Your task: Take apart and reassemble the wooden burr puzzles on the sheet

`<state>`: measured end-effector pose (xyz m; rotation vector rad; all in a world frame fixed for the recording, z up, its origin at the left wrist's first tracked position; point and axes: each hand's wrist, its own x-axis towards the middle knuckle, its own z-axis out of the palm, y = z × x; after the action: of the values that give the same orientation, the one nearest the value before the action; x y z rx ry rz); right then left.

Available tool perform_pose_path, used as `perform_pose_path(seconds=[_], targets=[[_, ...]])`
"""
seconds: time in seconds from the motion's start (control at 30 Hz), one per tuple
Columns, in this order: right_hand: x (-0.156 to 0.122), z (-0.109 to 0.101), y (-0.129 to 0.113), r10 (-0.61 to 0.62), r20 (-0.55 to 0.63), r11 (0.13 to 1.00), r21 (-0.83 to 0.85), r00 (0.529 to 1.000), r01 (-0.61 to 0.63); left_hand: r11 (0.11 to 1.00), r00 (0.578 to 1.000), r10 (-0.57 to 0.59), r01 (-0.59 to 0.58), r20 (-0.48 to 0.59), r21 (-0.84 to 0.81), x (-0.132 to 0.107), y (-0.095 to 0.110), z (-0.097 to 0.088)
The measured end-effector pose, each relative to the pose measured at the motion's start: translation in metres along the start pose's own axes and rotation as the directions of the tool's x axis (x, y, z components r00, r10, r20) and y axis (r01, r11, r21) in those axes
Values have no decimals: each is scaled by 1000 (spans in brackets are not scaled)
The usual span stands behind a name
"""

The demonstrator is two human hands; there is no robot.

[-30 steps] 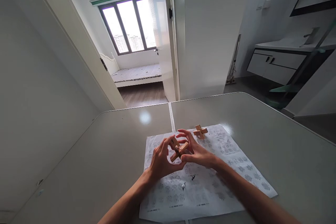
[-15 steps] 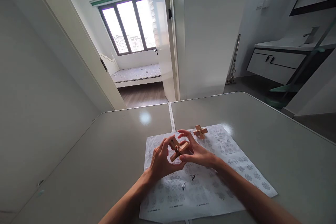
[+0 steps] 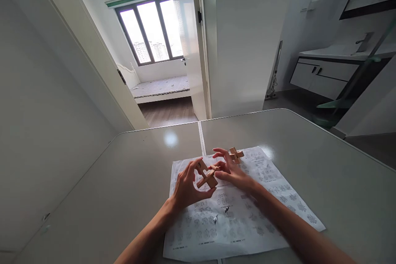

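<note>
A small wooden interlocking puzzle (image 3: 206,176) of crossed light-brown bars is held above a printed paper sheet (image 3: 241,218). My left hand (image 3: 185,187) grips it from the left with thumb and fingers curled round the bars. My right hand (image 3: 232,172) holds its right side, fingers partly spread above it. A second assembled wooden cross puzzle (image 3: 236,155) lies on the sheet just beyond my right fingers, untouched.
The sheet lies on a grey table (image 3: 123,189) with a seam down the middle. Beyond the far edge an open doorway shows a room with a window (image 3: 151,29). A vanity cabinet (image 3: 324,74) stands at the right.
Both hands have shifted slightly to the left and away from me with the puzzle, which has turned a little. The second puzzle has stayed put.
</note>
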<state>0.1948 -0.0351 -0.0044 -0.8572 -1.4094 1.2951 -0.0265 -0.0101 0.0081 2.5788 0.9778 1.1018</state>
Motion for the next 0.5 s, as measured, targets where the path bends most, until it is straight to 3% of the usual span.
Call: perform_pose_path(seconds=[0.3,0.4,0.5], targets=[[4,-2,5,-64,-203,998,-41,977,57,995,997,50,-45,-53,87,6,-13,-11],[4,-1,8,-109,-258,984,-163,960,68,993,994,32,-20,-106,112,9,-18,-18],[2,4,11,-149,-221,937,-343,964,66,997,985,-22,34,-173,64,10,-21,-21]])
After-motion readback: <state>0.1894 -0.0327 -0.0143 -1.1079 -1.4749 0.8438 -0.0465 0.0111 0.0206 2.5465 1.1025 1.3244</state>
